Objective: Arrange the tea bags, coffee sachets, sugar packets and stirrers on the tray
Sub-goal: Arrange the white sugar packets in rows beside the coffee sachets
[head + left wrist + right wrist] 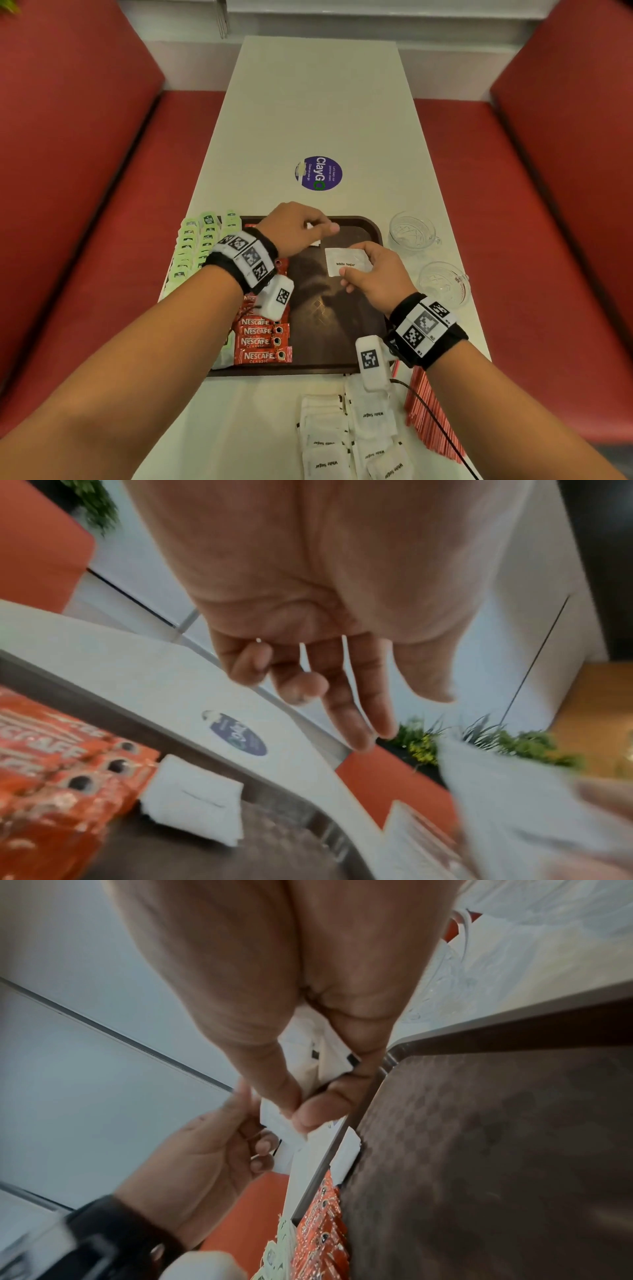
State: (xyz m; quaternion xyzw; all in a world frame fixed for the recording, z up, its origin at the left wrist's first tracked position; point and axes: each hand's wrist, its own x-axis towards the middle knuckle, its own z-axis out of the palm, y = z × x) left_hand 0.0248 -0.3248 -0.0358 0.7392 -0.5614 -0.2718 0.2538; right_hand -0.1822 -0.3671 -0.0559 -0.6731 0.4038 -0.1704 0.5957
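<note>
Over the far left of the brown tray (325, 325) my left hand (325, 228) hovers with loosely bent fingers (359, 723) and nothing in it. Below it one white sugar packet (195, 796) lies flat on the tray beside a row of red Nescafe sachets (263, 342). To its right, my right hand (352, 263) pinches a small stack of white sugar packets (342, 257) between thumb and fingers (308, 1112), held above the tray's middle. Green tea bags (191, 246) lie in rows on the table left of the tray.
More sugar packets (342, 428) are piled on the table in front of the tray, with red stirrers (428, 411) to their right. Two glass cups (411, 231) (443, 284) stand right of the tray. Red benches flank the table.
</note>
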